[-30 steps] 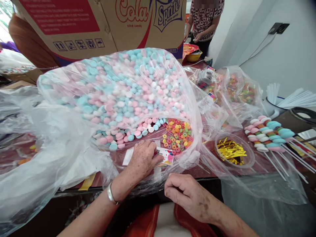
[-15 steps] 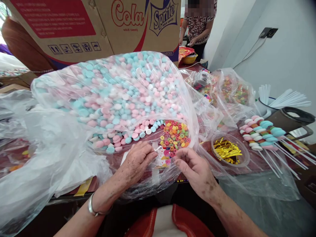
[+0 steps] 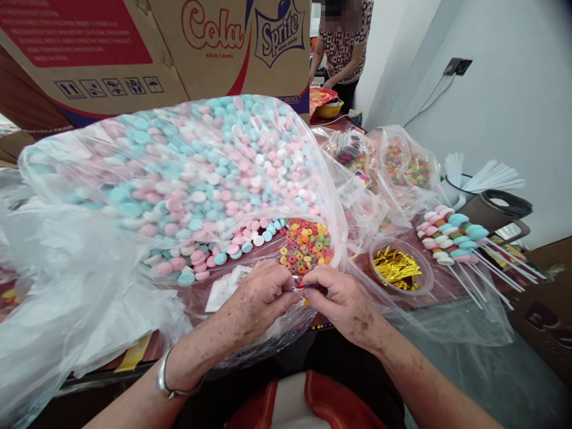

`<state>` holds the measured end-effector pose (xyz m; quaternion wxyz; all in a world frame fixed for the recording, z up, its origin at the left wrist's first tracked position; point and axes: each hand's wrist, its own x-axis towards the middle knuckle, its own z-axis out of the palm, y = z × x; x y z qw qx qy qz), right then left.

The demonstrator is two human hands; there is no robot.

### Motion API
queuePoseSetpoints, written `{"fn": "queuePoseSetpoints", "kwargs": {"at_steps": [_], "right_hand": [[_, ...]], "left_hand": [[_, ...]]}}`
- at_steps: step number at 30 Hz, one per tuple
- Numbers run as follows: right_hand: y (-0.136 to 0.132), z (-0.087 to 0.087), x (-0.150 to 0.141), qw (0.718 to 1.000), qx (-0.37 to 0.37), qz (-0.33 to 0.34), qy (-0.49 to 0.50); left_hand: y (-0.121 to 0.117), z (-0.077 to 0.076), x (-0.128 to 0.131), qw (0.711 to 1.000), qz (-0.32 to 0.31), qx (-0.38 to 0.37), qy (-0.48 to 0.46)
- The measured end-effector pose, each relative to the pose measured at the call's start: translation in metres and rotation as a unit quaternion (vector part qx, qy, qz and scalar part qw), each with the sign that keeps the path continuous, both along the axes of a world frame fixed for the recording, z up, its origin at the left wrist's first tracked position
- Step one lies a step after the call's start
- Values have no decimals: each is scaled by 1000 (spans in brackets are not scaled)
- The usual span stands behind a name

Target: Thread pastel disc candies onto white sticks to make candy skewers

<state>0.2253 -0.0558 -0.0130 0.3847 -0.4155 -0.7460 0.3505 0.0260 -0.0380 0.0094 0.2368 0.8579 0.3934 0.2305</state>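
My left hand and my right hand meet at the table's front edge. Both pinch a small printed plastic bag; my fingers cover most of it. Just beyond them lies a heap of ring-shaped candies in red, orange, yellow and green. Beside my left hand are white printed bags or cards, partly under the wrist. Pink, blue and white round candies spill from the mouth of a large clear plastic bag.
A round tub of gold twist ties stands to the right, beside several candy skewers. White sticks fill a mug behind them. A big carton rises at the back; another person stands beyond. Crumpled plastic covers the left.
My hands have come closer together and now both grip the printed bag, which lay flatter between them before. The camera view has shifted to the right.
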Motion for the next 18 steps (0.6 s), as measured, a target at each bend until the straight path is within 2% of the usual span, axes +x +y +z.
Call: {"fn": "queuePoseSetpoints", "kwargs": {"at_steps": [4, 9, 13, 15, 18], "right_hand": [[3, -2, 3, 997, 74, -8, -3], [6, -2, 3, 982, 170, -53, -60], [8, -2, 5, 974, 184, -101, -86], [9, -2, 7, 975, 172, -114, -86], [9, 1, 12, 978, 154, -118, -78]], "left_hand": [[3, 0, 5, 997, 17, -71, 3], [5, -1, 11, 991, 16, -130, -27], [9, -3, 14, 972, 38, -214, -86], [11, -3, 15, 969, 55, -219, -96], [13, -3, 16, 969, 49, -227, -89]]}}
